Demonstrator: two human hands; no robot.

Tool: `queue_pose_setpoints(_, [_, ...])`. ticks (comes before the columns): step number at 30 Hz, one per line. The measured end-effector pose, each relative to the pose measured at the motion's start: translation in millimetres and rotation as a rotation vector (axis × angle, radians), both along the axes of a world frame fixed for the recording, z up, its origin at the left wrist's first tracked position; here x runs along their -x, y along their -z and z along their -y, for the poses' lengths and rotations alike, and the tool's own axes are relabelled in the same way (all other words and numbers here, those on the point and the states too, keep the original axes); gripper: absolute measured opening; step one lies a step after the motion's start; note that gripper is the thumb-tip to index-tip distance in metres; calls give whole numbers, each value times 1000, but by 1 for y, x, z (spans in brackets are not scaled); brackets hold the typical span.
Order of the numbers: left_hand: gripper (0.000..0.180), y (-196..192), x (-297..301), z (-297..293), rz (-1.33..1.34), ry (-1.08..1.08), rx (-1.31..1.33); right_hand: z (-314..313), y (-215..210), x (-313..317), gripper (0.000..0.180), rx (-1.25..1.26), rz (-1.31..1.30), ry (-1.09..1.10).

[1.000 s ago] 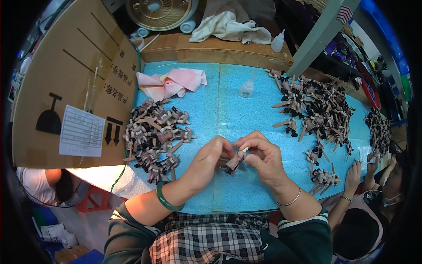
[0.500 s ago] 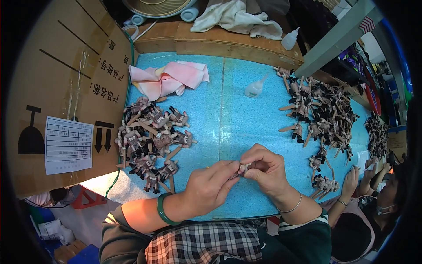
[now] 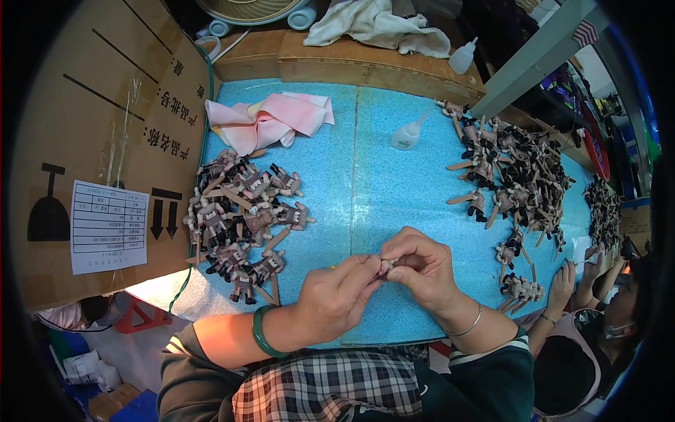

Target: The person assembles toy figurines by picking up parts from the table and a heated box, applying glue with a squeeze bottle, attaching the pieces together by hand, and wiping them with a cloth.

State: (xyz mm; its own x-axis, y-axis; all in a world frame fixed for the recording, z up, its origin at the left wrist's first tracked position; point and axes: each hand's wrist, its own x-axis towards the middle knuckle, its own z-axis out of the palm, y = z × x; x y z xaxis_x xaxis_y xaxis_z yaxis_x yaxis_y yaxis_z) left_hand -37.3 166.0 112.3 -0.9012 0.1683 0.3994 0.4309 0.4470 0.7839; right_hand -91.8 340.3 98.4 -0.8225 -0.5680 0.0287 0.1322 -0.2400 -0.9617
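My left hand (image 3: 334, 295) and my right hand (image 3: 424, 271) meet above the near middle of the blue table. Between their fingertips they pinch one small figurine (image 3: 385, 268), mostly hidden by the fingers; only a pale bit of it shows. To the left lies a heap of small figurines (image 3: 254, 218) in brownish-pink and black, with flat wooden sticks among them. A larger heap of like figurines (image 3: 517, 176) spreads along the right side, and a small group (image 3: 522, 288) lies nearer to my right forearm.
A large cardboard box (image 3: 105, 126) stands at the left edge. A pink cloth (image 3: 274, 119) and a small white squeeze bottle (image 3: 406, 135) lie farther back. Behind is a wooden ledge (image 3: 373, 65) with a white cloth (image 3: 380, 28) and another bottle (image 3: 463, 58). A co-worker's hand (image 3: 561, 285) rests at right.
Both hands stay together on the figurine, with only a slight shift of the fingers. The whole view has moved very little.
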Motion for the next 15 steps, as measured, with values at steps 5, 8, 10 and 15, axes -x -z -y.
queue_pose_setpoints(5, [31, -1, 2, -3, -18, 22, -10, -4, 0, 0, 15, -10, -39, 17])
queue_pose_setpoints(8, [32, -7, 2, -6, -2, 11, 27, -6, -2, -5, 18, 18, 7, 21])
queue_pose_setpoints(10, [30, -7, -2, -5, -19, -9, 44, -6, 1, -7, 19, 15, 10, -5])
queue_pose_setpoints(15, [27, -3, -10, -4, -37, 2, 79, -1, 10, -10, 16, 98, -1, -33])
